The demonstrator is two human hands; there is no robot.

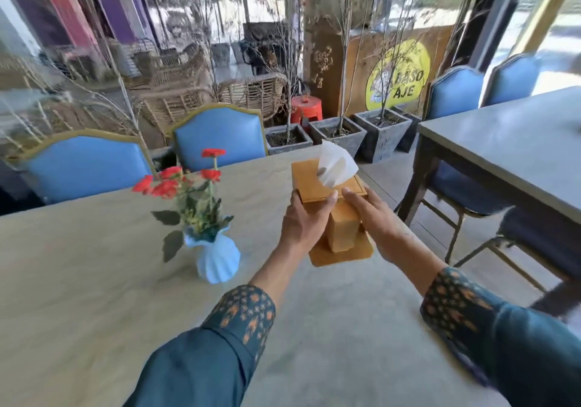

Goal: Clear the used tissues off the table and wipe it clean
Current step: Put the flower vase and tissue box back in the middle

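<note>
A wooden tissue box (317,183) stands on a wooden base (341,254) near the right edge of the beige table (94,296). A white tissue (336,166) sticks up from its lid. My left hand (303,221) grips the box's left side, thumb on the lid. On the right side, my right hand (374,221) lies against the box with its fingers wrapped around it. No loose used tissues show on the tabletop.
A white vase (217,259) with red flowers (176,180) stands left of the box. Blue chairs (220,136) line the far side. A second grey table (509,152) with blue chairs stands to the right, across a narrow aisle. Planters (338,133) sit beyond.
</note>
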